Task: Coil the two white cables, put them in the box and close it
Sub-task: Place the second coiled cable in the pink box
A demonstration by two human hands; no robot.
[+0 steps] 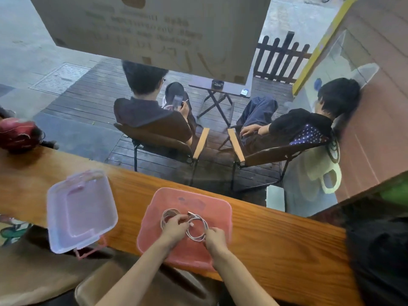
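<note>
Single head-worn view, steeply down and forward, close above wooden counter (265,239)

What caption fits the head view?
Both hands, left hand and right hand, lower coiled white cables into pink box; lid beside.

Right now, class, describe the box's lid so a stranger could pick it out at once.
Follow the long wooden counter to its left end. There, left of the pink box the hands work in, lies the lid: pale, translucent lilac, with pink clips.
</note>
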